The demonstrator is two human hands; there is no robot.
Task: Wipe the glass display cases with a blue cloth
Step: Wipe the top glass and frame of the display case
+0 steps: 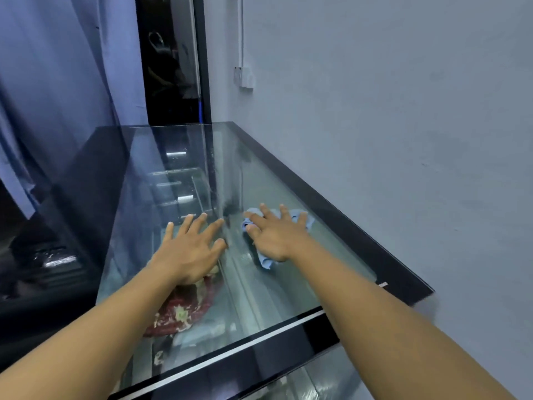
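Right hand (pixel 277 235) flat, blue cloth (pixel 264 262) mostly hidden, perhaps bunched.

Cool, bluish, fairly dim light fills the scene. The black-framed glass top of the display case (pixel 282 287) carries soft reflections — pale streaks far left on the pane, a bright strip along its near edge. The dark left side is nearly lost in shadow. Straight lines bend toward the edges, and detail is slightly soft throughout.

Blue curtain (pixel 57 82) at left; white wall socket (pixel 243 77) on grey wall (pixel 403 111), dark doorway (pixel 170 59) between them
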